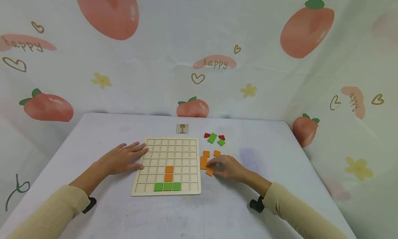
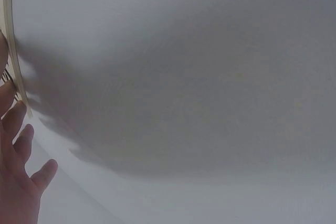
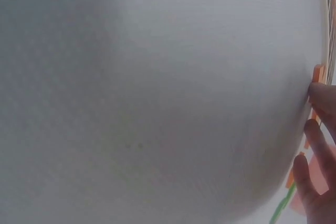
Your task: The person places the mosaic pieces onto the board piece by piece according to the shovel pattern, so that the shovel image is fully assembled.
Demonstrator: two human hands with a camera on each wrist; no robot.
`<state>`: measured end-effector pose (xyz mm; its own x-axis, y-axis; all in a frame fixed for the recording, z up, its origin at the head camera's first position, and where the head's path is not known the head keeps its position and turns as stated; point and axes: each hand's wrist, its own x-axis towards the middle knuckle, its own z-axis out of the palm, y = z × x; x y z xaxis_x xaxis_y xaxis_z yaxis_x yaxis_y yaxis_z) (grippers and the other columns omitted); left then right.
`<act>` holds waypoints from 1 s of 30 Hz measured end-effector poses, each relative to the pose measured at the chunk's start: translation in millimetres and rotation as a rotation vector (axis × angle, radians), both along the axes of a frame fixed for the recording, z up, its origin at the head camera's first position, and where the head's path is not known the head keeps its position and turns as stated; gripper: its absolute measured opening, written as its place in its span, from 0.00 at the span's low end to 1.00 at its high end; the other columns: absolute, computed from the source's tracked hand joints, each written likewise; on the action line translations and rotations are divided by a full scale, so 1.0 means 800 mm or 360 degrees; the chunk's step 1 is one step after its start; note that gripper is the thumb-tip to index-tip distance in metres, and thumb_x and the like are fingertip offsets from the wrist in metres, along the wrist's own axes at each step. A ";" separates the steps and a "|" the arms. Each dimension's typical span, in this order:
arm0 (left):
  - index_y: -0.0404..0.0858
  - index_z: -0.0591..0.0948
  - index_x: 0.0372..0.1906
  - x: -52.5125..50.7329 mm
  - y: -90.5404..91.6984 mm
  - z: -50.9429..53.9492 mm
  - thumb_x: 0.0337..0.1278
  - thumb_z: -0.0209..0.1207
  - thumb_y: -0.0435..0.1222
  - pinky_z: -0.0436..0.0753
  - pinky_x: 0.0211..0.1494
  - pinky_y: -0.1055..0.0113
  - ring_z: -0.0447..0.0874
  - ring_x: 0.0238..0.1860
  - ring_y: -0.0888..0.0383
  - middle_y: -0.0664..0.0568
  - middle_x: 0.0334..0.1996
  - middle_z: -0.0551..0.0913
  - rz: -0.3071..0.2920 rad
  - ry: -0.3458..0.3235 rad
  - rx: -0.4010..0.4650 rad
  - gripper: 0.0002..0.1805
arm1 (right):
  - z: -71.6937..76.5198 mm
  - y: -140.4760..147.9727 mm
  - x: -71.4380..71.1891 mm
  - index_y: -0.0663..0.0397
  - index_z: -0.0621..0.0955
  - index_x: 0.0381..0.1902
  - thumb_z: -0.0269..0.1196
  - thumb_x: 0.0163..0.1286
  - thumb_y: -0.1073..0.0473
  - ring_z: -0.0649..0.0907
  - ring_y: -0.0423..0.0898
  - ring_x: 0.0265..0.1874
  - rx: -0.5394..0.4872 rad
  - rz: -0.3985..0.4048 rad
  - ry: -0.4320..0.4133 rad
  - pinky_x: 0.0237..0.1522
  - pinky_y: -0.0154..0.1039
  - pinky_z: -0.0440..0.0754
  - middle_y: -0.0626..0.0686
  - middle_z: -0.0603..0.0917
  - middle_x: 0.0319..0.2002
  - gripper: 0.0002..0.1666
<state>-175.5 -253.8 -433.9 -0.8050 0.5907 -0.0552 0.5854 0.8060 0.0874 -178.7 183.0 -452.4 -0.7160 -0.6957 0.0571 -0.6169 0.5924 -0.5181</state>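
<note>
A wooden grid board (image 1: 155, 147) lies on the table, with three green square tiles (image 1: 167, 187) in its bottom row and two orange square tiles (image 1: 169, 173) stacked above the middle one. My left hand (image 1: 125, 159) rests at the board's left edge, fingers spread over the rim. To the right of the board, my right hand (image 1: 228, 167) has thumb and finger at a slanted orange tile (image 1: 209, 172), apparently pinching it. Beside that hand lie a longer orange tile (image 1: 203, 162) and smaller orange tiles (image 1: 216, 153). The right wrist view catches the thumb against an orange tile (image 3: 318, 72).
Beyond the orange tiles are green tiles (image 1: 212, 138) and two red pieces (image 1: 221, 137). A small picture card (image 1: 182, 128) with a grid lies behind the board. A printed cloth (image 1: 161, 59) hangs behind the white table (image 1: 109, 211).
</note>
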 end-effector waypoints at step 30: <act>0.39 0.71 0.71 0.001 -0.001 -0.001 0.65 0.55 0.61 0.67 0.66 0.36 0.64 0.71 0.39 0.43 0.71 0.70 -0.0010 0.0017 0.0019 0.40 | 0.008 -0.002 -0.006 0.56 0.86 0.47 0.74 0.60 0.62 0.83 0.42 0.39 -0.0103 -0.0002 0.0125 0.46 0.41 0.83 0.46 0.88 0.41 0.16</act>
<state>-174.7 -254.5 -434.7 -0.8017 0.5964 -0.0395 0.5915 0.8012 0.0905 -183.3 181.7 -446.0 -0.7084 -0.6880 0.1577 -0.6564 0.5601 -0.5054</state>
